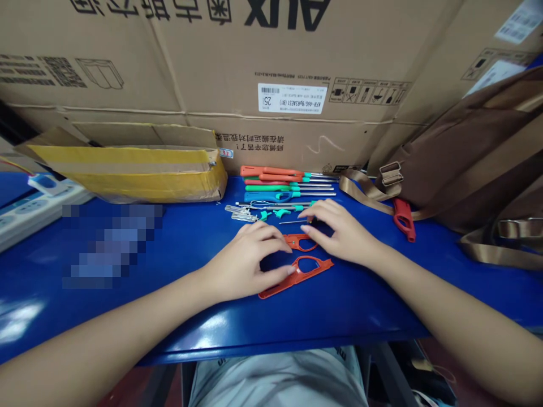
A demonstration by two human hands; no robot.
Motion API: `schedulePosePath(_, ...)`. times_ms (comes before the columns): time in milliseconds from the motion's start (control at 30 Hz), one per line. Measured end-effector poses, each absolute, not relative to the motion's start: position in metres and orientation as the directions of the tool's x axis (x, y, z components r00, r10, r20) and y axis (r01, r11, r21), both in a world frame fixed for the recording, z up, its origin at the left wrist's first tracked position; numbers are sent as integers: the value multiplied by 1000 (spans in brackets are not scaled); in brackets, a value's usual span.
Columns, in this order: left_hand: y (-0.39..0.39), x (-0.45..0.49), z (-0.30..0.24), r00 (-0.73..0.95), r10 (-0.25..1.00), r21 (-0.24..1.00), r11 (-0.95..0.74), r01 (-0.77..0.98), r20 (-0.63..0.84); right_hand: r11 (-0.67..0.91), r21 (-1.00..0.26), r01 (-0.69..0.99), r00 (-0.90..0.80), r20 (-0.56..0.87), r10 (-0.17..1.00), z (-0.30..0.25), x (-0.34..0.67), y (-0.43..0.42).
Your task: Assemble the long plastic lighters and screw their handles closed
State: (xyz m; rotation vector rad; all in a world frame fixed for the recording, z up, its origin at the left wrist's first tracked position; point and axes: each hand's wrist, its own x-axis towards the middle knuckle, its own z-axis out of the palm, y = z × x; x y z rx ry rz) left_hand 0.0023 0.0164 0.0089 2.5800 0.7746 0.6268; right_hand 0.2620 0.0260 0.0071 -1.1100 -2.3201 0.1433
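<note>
My left hand rests on the blue table, its thumb touching an orange plastic handle shell that lies flat. My right hand lies palm down beside it, fingers stretched out, covering part of a second orange handle shell and touching a thin metal rod. Just beyond the fingers lie small teal trigger pieces and several metal parts. Neither hand grips anything that I can see.
A row of orange, green and blue long-nosed tools lies against large cardboard boxes. A taped yellow-brown box sits left, a brown bag with straps right, a red piece near it, a power strip far left.
</note>
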Motion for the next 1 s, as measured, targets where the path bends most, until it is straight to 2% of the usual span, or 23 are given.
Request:
schedulePosePath(133, 9, 5, 14, 815, 537, 450, -796, 405, 217, 527, -318, 788, -351, 470, 810, 0, 276, 47)
schedulePosePath(400, 6, 5, 10, 835, 527, 431, -797, 423, 155, 483, -222, 847, -441, 216, 871, 4, 262, 76)
schedulePosePath(600, 5, 4, 12, 821, 548, 413, -793, 448, 160, 459, -179, 870, -429, 181, 885, 9, 248, 88)
schedulePosePath(867, 7, 3, 12, 773, 587, 422, -780, 462, 239, 447, -266, 854, -388, 247, 888, 29, 246, 70)
schedulePosePath(933, 13, -1, 18, 744, 596, 385, -790, 477, 303, 436, -297, 849, -362, 273, 891, 36, 248, 60)
schedulePosePath(1000, 20, -8, 27, 667, 605, 321, -796, 513, 435, 447, -375, 812, -352, 297, 888, 43, 251, 51)
